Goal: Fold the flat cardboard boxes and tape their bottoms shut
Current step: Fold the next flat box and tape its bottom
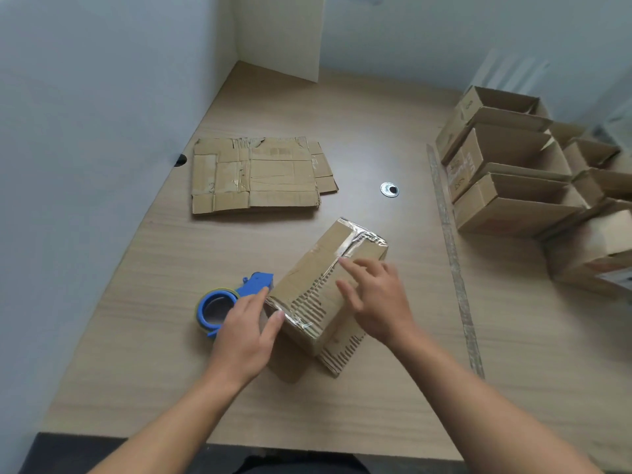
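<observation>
Cardboard box (321,289) sits bottom-up on the worktop (376,405), just below frame centre, with its long axis running from 7 to 1 o'clock. Clear tape (355,244) covers the centre seam and wraps, wrinkled, over both ends. Your right hand (379,302) rests on the top face toward the box's 3 o'clock side, fingers spread and relaxed, fingertips at the seam. It is slightly blurred, so how firmly it presses cannot be told. Your left hand (246,333) is at the box's 8 o'clock end, fingers straight, thumb touching the taped corner, gripping nothing. Blue tape dispenser (256,283) lies on the worktop at the box's 9 o'clock, just beside it and partly hidden by your left hand. Stack of flat cardboard (256,176) lies at 11 o'clock of the box, well apart. Folded open-topped boxes (506,186) are grouped at 2 o'clock, near the right edge. Round metal disc (389,189) sits between the stack and those boxes. Long pale strip (451,261) runs along the worktop beside them.
</observation>
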Motion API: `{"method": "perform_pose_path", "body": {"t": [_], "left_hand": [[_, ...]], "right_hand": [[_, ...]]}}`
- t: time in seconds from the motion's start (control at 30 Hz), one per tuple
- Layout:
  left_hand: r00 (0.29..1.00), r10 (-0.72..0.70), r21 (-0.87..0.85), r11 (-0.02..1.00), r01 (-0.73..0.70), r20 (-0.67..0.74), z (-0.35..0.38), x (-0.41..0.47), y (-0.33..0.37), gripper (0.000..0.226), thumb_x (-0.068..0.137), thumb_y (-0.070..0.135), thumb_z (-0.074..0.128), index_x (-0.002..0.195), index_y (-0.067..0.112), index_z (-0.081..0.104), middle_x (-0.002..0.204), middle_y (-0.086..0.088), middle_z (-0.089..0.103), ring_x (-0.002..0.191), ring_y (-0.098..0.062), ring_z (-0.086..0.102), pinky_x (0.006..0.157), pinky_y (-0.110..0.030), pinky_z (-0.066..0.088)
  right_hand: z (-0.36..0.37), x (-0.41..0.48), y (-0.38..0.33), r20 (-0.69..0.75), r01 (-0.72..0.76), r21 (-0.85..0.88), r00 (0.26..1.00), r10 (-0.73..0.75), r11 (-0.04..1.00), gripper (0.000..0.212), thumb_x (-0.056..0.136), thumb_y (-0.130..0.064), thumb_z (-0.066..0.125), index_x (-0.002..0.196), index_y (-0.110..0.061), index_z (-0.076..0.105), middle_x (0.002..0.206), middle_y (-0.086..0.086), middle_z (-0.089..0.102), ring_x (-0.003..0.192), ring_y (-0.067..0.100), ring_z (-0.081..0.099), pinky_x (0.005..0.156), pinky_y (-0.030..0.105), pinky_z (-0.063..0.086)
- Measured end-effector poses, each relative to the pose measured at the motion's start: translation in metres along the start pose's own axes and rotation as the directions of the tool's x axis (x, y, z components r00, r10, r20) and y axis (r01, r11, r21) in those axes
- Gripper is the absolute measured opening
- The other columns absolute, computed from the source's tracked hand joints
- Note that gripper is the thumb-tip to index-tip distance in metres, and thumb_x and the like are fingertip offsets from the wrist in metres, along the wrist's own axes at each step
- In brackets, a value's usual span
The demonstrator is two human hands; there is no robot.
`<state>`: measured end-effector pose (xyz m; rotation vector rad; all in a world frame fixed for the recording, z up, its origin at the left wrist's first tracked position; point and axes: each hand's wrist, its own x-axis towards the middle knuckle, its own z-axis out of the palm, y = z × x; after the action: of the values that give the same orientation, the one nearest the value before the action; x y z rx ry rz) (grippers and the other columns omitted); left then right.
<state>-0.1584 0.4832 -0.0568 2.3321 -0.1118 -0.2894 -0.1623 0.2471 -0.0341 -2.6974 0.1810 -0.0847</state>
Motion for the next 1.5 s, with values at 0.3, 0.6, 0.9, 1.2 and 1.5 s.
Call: {"method": "perform_pose_path", "body": {"t": [0.3,0.6,0.9,1.2,1.5], "left_hand": [[0.995,-0.079,-0.102,0.991,0.084,0.057,0.026,0.008,0.03,0.076,0.094,0.038,0.065,0.155,0.009,0.028,0.163,-0.003,0.016,0.15,-0.016,0.019,0.111,-0.018,0.016],[0.994,0.03,-0.028,0.999,-0.027,0.101,0.036,0.042,0.032,0.064,0.101,0.023,0.054,0.157,0.014,0.024,0.165,-0.002,0.016,0.152,-0.012,0.011,0.108,-0.007,0.0],[0.967,-0.235,-0.082,0.966,0.244,0.1,0.056,0.059,0.058,0.109,0.084,0.054,0.071,0.159,0.018,0.0,0.159,-0.013,0.029,0.143,-0.032,0.034,0.113,-0.04,0.032],[0.983,-0.172,-0.074,0.982,0.176,0.061,0.048,0.064,0.044,0.063,0.098,0.037,0.057,0.154,0.019,0.034,0.149,-0.01,0.049,0.137,-0.031,0.042,0.109,-0.037,0.035],[0.961,-0.131,-0.272,0.942,0.196,0.242,0.025,0.075,0.026,0.051,0.102,0.025,0.054,0.151,0.026,0.04,0.135,0.006,0.058,0.113,-0.012,0.058,0.091,-0.027,0.051]], "right_hand": [[-0.011,0.08,0.055,0.149,-0.389,0.228,0.92,0.363,0.893,0.051,0.102,-0.036,0.05,0.15,-0.019,0.042,0.148,0.013,0.045,0.139,0.028,0.038,0.113,0.033,0.026],[-0.005,0.004,0.068,0.1,-0.659,0.236,0.747,0.657,0.714,0.048,0.09,-0.041,0.063,0.122,-0.007,0.05,0.126,0.017,0.048,0.121,0.036,0.047,0.097,0.039,0.039],[0.011,-0.012,0.043,0.063,-0.745,0.278,0.645,0.762,0.607,0.096,0.069,-0.071,0.071,0.146,-0.03,0.031,0.142,0.003,0.049,0.131,0.029,0.047,0.099,0.044,0.043],[0.011,-0.023,0.065,0.014,-0.64,0.435,0.708,0.706,0.633,0.048,0.09,-0.039,0.068,0.135,-0.024,0.058,0.119,0.008,0.069,0.115,0.032,0.059,0.09,0.033,0.042],[-0.003,-0.032,0.084,0.162,-0.604,0.635,0.713,0.682,0.482,0.037,0.095,-0.039,0.061,0.132,-0.031,0.062,0.126,-0.004,0.065,0.115,0.017,0.061,0.103,0.04,0.048]]}}
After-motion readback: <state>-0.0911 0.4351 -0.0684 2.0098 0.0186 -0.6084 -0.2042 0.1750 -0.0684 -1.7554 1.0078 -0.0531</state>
